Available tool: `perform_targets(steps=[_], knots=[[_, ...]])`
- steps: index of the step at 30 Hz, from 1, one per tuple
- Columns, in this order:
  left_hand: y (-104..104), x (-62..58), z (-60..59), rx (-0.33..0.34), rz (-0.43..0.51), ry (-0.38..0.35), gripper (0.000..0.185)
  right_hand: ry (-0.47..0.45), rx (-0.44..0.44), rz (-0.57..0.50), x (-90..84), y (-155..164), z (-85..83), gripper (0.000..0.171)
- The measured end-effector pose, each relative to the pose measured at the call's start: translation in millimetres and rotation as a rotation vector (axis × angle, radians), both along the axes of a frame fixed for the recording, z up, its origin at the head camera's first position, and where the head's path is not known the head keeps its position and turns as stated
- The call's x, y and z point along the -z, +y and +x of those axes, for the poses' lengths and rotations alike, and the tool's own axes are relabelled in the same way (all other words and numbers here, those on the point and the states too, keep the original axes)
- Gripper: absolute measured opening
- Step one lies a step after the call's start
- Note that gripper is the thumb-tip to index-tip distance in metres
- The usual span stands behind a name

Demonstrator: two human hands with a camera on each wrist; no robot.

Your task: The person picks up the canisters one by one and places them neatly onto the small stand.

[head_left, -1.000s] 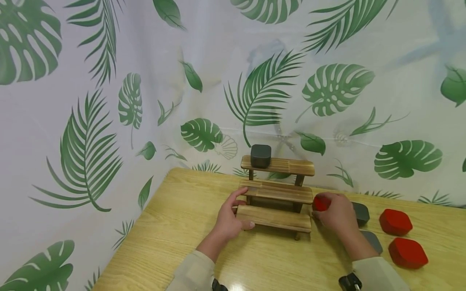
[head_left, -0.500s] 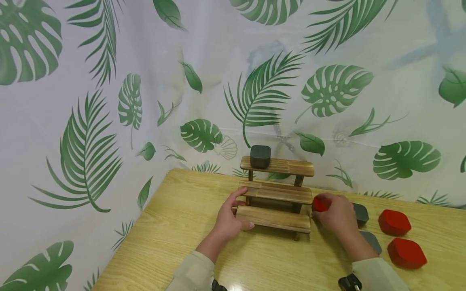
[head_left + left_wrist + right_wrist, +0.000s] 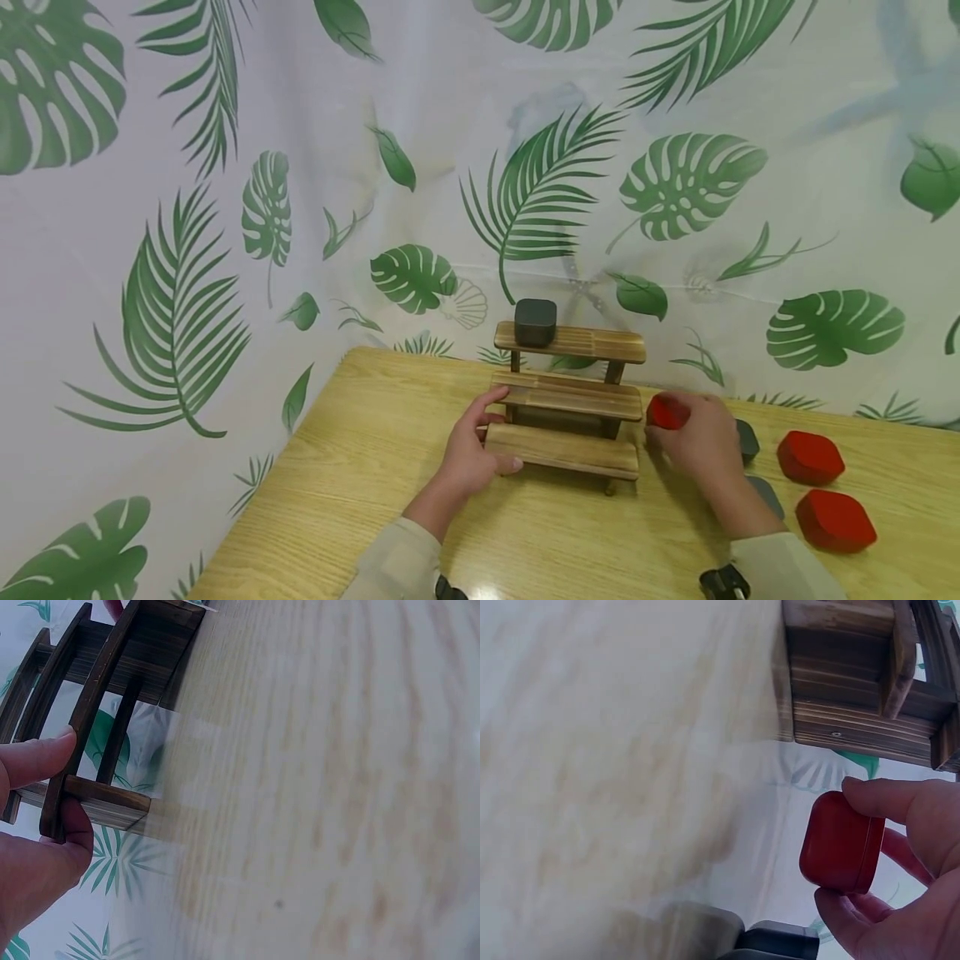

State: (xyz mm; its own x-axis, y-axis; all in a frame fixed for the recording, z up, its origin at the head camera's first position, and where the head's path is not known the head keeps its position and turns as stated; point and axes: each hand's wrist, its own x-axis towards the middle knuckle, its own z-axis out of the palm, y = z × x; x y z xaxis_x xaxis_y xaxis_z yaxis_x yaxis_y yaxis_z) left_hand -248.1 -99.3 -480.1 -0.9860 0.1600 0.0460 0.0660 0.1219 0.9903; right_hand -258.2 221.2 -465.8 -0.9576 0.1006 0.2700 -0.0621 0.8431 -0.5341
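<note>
Over on the bench [image 3: 360, 433], the left hand [image 3: 471, 458] grips the left end of a wooden stand [image 3: 562, 450]; the right hand [image 3: 701, 437] pinches a red box [image 3: 666, 413] just beside its right end.

Free tabletop [image 3: 360, 450] left, rack [image 3: 566, 397] between, blocks [image 3: 812, 457] right

Rounded red box [image 3: 666, 413], held just beside wooden stand [image 3: 562, 451], stand upright, three-tiered, brown
</note>
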Motion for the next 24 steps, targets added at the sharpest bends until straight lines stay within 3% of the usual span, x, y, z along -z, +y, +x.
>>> perform_targets(steps=[15,24], knots=[[0,0.5,-0.2,0.003,0.002,0.0,0.096,0.153,0.003,-0.025,-15.8,-1,-2.5,0.048],[0,1.1,-1.2,0.004,0.002,0.008,0.096,0.174,0.023,-0.043,-23.8,-2,-3.1,0.049]])
